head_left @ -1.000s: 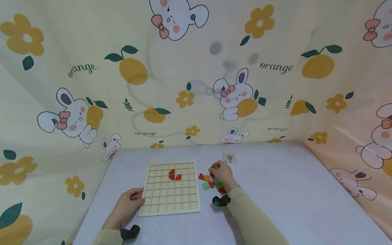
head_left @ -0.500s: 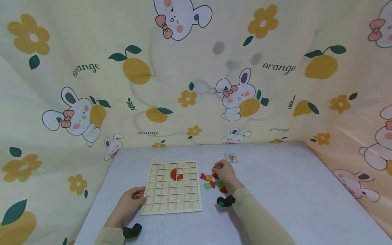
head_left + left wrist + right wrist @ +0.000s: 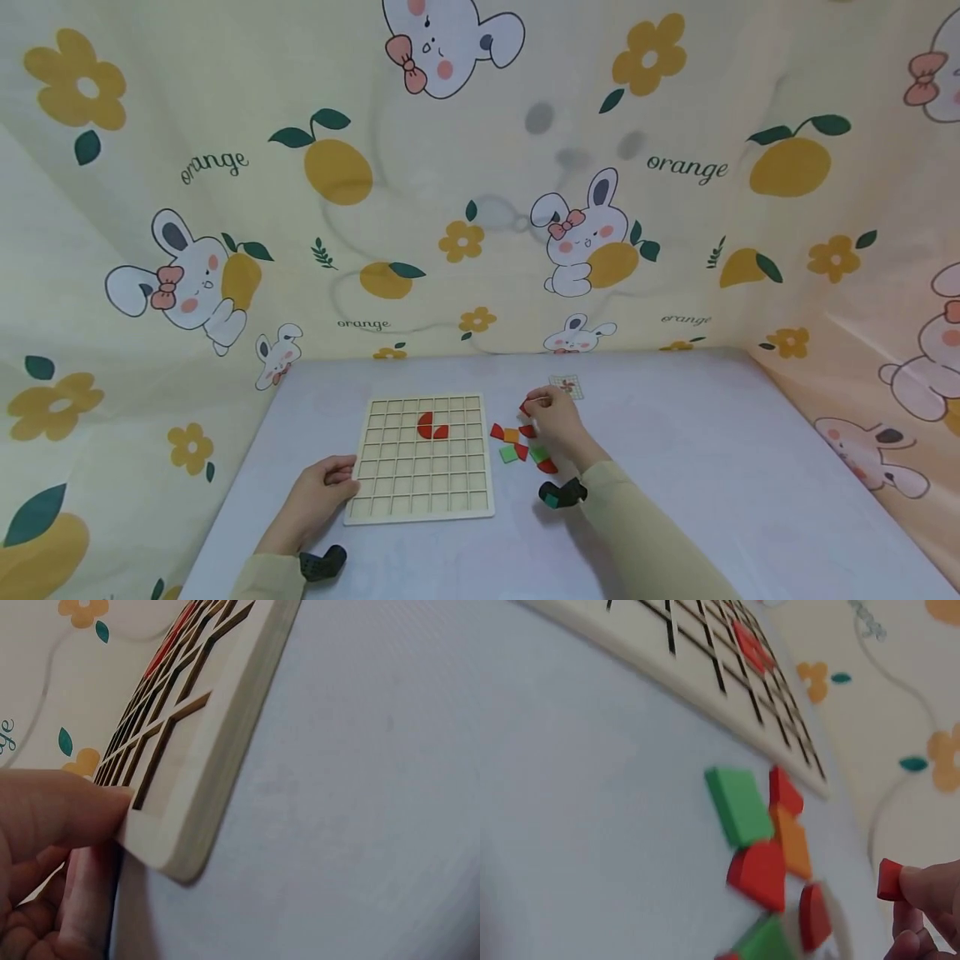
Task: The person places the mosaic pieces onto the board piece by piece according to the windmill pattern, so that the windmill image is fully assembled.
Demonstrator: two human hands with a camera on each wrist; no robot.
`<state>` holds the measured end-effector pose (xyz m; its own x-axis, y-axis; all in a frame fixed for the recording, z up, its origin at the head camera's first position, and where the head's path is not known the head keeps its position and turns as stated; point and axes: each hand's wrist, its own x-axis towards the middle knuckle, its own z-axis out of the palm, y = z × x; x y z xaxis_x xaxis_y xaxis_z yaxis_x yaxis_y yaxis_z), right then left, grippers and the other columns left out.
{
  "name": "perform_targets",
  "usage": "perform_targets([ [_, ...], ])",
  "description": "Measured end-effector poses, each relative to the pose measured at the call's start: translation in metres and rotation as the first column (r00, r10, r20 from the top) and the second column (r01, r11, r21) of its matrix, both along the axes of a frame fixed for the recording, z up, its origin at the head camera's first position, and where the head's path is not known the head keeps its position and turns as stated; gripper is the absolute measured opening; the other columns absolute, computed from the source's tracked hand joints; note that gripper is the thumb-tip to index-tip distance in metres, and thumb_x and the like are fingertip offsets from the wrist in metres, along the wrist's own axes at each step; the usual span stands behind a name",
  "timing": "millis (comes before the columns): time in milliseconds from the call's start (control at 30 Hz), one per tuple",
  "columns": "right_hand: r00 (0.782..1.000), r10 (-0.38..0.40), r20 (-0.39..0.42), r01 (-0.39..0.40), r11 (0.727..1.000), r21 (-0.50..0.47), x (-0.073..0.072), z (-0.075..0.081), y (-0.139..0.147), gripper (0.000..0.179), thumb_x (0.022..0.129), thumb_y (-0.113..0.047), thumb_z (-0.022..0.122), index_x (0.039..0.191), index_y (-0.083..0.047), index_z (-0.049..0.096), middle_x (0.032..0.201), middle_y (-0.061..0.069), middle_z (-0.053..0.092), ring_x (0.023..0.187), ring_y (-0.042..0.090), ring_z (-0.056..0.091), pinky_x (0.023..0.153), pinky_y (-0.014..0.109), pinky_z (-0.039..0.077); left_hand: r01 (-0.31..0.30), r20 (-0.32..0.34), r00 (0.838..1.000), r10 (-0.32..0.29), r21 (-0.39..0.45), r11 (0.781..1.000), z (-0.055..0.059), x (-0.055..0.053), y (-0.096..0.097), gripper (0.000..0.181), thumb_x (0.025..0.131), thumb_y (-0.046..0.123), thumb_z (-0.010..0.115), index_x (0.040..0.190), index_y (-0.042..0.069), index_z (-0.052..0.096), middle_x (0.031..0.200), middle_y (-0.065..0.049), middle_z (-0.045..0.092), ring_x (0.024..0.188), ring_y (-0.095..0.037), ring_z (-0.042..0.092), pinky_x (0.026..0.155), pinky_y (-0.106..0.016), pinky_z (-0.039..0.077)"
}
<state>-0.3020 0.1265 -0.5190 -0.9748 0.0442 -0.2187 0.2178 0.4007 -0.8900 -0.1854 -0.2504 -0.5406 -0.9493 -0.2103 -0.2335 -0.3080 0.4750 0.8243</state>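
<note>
A pale wooden grid board [image 3: 420, 492] lies on the table, with red quarter-circle pieces [image 3: 425, 426] set in cells of its upper part. My left hand [image 3: 318, 500] grips the board's left edge; in the left wrist view the thumb [image 3: 67, 806] lies on the rim near a corner, with curled fingers beside and below. Between thumb and fingertips my right hand [image 3: 558, 421] pinches a small red piece [image 3: 889, 880], raised beside the loose pieces. Below that hand lie several red pieces, an orange square [image 3: 791, 841] and green squares [image 3: 739, 806], right of the board.
A small card with a gridded picture [image 3: 567, 386] lies at the back, just beyond my right hand. The white table [image 3: 675, 450] meets a patterned cloth wall [image 3: 480, 292] behind and at the sides. Dark devices [image 3: 322, 564] are strapped to both wrists.
My right hand has shifted slightly right and up, away from the pile, with the red piece in its fingers. My left hand stays at the board's edge. The head view has panned slightly.
</note>
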Motion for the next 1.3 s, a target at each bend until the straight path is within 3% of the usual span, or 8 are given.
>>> perform_targets([
  [167, 0.995, 0.092, -0.030, -0.091, 0.995, 0.026, 0.007, 0.013, -0.024, 0.016, 0.095, -0.021, 0.061, 0.109, -0.013, 0.061, 0.099, 0.007, 0.059, 0.085, 0.026, 0.055, 0.067, 0.032, 0.051, 0.002, 0.004, 1.000, -0.002, -0.004, 1.000, -0.001, 0.000, -0.001, 0.046, 0.083, 0.005, 0.069, 0.128, 0.004, 0.058, 0.109, -0.007, 0.061, 0.101, -0.023, 0.053, 0.087, -0.039, 0.046],
  [300, 0.979, 0.193, -0.073, -0.187, 0.979, 0.085, 0.013, 0.019, -0.045, 0.013, 0.094, -0.021, 0.063, 0.105, -0.013, 0.061, 0.095, 0.004, 0.060, 0.081, 0.023, 0.055, 0.064, 0.030, 0.049, -0.006, 0.012, 1.000, 0.006, -0.005, 1.000, -0.001, -0.001, -0.001, 0.046, 0.083, 0.006, 0.069, 0.128, 0.005, 0.058, 0.109, -0.007, 0.061, 0.101, -0.022, 0.053, 0.088, -0.040, 0.046],
  [600, 0.945, 0.316, -0.087, -0.305, 0.945, 0.115, 0.018, 0.007, -0.083, 0.005, 0.093, -0.017, 0.064, 0.097, -0.015, 0.061, 0.087, 0.003, 0.059, 0.075, 0.018, 0.054, 0.059, 0.031, 0.045, -0.009, 0.002, 1.000, 0.009, -0.010, 1.000, -0.001, -0.003, -0.002, 0.045, 0.083, 0.006, 0.070, 0.127, 0.005, 0.059, 0.108, -0.007, 0.061, 0.100, -0.023, 0.053, 0.086, -0.039, 0.046],
  [933, 0.926, 0.358, -0.122, -0.330, 0.922, 0.205, 0.020, 0.001, -0.098, 0.003, 0.093, -0.015, 0.064, 0.092, -0.015, 0.061, 0.083, 0.000, 0.058, 0.076, 0.017, 0.053, 0.062, 0.030, 0.044, -0.001, -0.011, 1.000, 0.001, -0.005, 1.000, -0.001, 0.001, 0.000, 0.045, 0.083, 0.006, 0.069, 0.126, 0.003, 0.059, 0.106, -0.007, 0.062, 0.098, -0.021, 0.054, 0.083, -0.036, 0.047],
  [1300, 0.917, 0.366, -0.159, -0.295, 0.890, 0.346, 0.022, -0.001, -0.107, 0.007, 0.093, -0.018, 0.064, 0.087, -0.017, 0.063, 0.080, -0.005, 0.057, 0.075, 0.017, 0.052, 0.066, 0.031, 0.045, -0.007, -0.011, 1.000, 0.007, -0.006, 1.000, -0.005, -0.002, -0.002, 0.045, 0.082, 0.006, 0.069, 0.127, 0.005, 0.059, 0.106, -0.006, 0.062, 0.098, -0.021, 0.055, 0.084, -0.036, 0.048],
])
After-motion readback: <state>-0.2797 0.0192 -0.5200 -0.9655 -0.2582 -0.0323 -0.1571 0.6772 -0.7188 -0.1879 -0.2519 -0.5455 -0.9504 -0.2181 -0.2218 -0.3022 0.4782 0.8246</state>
